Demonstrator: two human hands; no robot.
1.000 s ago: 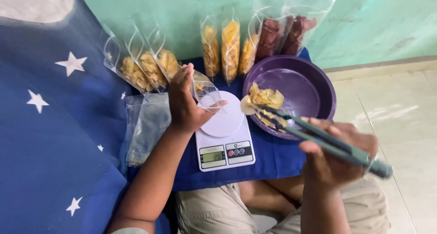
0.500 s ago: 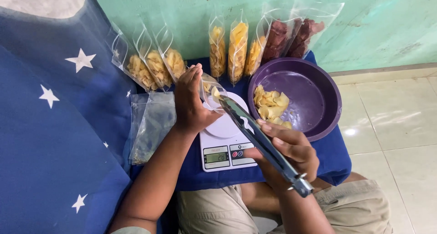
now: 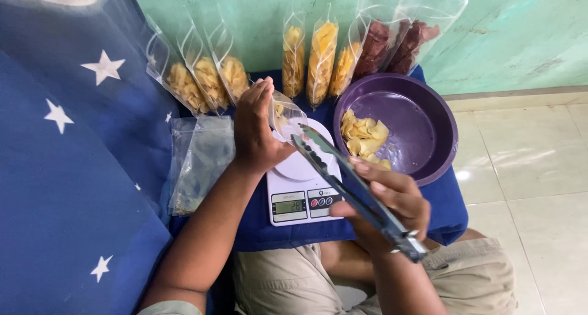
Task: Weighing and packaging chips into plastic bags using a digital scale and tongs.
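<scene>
My left hand (image 3: 256, 126) holds a clear plastic bag (image 3: 286, 114) with a few yellow chips in it, upright on the round plate of a white kitchen scale (image 3: 300, 189). My right hand (image 3: 387, 200) grips metal tongs (image 3: 343, 179), whose tips point into the bag's mouth. Just right of the scale sits a purple bowl (image 3: 429, 126) holding a small heap of yellow chips (image 3: 364, 136).
Filled bags of yellow chips (image 3: 197, 77) lean against the blue star-patterned cloth (image 3: 73, 168) at left, more yellow bags (image 3: 320, 59) and dark red ones (image 3: 392, 45) against the green wall. Empty clear bags (image 3: 199, 162) lie left of the scale. Tiled floor (image 3: 539, 168) lies right.
My right hand has swung the tongs from the purple bowl leftward to the bag on the scale. The chips the tongs carried are out of sight now. My left hand stayed on the bag.
</scene>
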